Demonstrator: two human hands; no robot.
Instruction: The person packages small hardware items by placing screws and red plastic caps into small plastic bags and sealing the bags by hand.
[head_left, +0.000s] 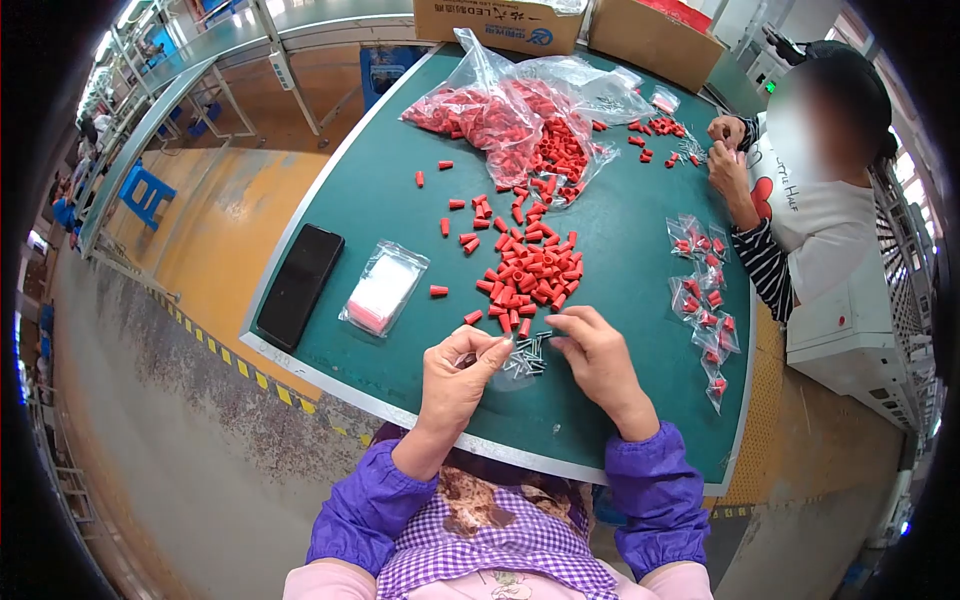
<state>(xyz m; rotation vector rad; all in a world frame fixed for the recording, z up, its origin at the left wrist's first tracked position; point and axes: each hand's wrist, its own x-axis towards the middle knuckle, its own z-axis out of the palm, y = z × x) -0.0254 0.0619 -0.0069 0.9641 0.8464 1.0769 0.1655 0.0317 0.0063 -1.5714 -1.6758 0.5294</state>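
Observation:
My left hand (462, 378) is closed in a pinch at the near edge of a pile of small metal screws (525, 358). A see-through film, which looks like a small clear plastic bag (503, 378), shows at its fingertips. To the right of the screws, my right hand (600, 368) has thumb and forefinger apart, their tips close to the screws. Nothing can be made out between them. Just beyond both hands lies a heap of red cone-shaped caps (530, 268). Further back, a large clear bag (500, 115) spills more of these caps onto the green table (400, 370).
A black phone (300, 285) and a pack of small clear bags (386, 288) lie left. Several filled bags (705, 310) lie right. A co-worker's hands (732, 160) are at the right edge, near more caps and screws. Cardboard boxes (500, 28) stand behind.

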